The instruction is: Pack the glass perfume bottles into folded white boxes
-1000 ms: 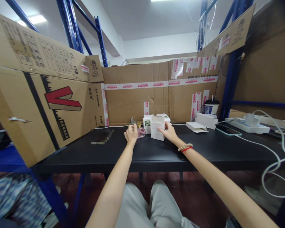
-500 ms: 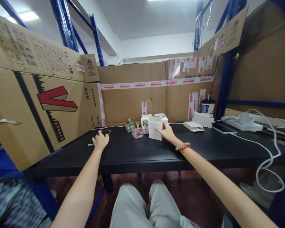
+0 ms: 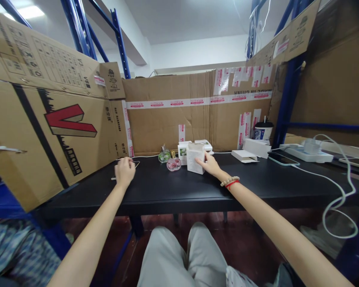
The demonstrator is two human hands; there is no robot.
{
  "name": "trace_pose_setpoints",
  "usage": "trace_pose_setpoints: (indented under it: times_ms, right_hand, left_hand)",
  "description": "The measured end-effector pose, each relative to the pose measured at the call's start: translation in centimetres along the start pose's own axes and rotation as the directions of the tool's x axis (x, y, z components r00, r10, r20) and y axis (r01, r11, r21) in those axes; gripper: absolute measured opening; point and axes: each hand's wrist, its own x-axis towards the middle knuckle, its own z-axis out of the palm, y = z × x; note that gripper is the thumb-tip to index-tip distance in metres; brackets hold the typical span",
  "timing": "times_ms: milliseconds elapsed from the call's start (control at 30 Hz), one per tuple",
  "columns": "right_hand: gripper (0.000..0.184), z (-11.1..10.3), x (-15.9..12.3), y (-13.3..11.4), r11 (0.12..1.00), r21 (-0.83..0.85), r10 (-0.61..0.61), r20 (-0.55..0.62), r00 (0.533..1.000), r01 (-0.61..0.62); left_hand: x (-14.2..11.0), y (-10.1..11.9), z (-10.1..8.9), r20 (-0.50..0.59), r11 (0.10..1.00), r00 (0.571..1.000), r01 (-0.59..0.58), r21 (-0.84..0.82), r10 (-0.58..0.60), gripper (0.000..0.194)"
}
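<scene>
My right hand point(image 3: 211, 164) grips a small upright white box point(image 3: 195, 158) with print on its face, thumb on the front and fingers at its right side. My left hand point(image 3: 125, 172) is curled closed above a phone point(image 3: 137, 164) lying on the table. Its fingertips are hidden, so whether something is in them does not show. Between my hands stand a green perfume bottle point(image 3: 164, 154) and a pink round perfume bottle point(image 3: 174, 164) with a gold neck. Behind the held box are a white box with a green picture point(image 3: 182, 153) and another white box point(image 3: 208, 146).
An opened white carton point(image 3: 244, 156) lies right of my right hand, near a lidded cup point(image 3: 263, 130). Further right are a second phone point(image 3: 283, 159), a power strip point(image 3: 306, 152) and a looping white cable point(image 3: 344, 195). Cardboard walls point(image 3: 167, 123) enclose the black table point(image 3: 161, 195).
My left hand has drawn its spread fingers in and curled up over the phone. My right hand stays on the white box. The view has shifted slightly.
</scene>
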Motion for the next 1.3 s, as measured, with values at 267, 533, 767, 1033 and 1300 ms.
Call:
trace_pose_setpoints:
  times_ms: [267,533,767,1033,1300]
  right_hand:
    - [0.050,0.6,-0.1,0.6,1.000,-0.011,0.013,0.180,0.984,-0.011]
    - [0.049,0.2,-0.3,-0.6,0.999,0.048,-0.024,0.056,0.998,0.022]
    - [0.038,-0.4,-0.4,-1.2,0.997,-0.062,-0.052,-0.100,0.994,0.045]
    - [0.041,-0.2,-0.2,-0.8,0.993,-0.008,-0.119,-0.086,0.989,0.119]
    - [0.030,-0.1,-0.3,-1.0,0.951,-0.024,-0.306,0.033,0.952,0.307]
  left_hand:
    - [-3.0,8.8,3.0,0.176,0.915,0.938,-0.227,-0.334,0.297,0.043]
    - [-4.2,13.6,4.3,0.325,0.959,0.920,-0.144,-0.243,0.221,0.036]
    - [-4.6,13.5,3.8,0.101,0.862,0.859,-0.488,-0.135,0.502,0.023]
    - [-5.1,13.8,3.6,-0.269,0.598,0.599,-0.796,-0.098,0.754,0.021]
    - [-5.3,13.5,3.8,-0.397,0.556,0.531,-0.829,-0.062,0.749,0.024]
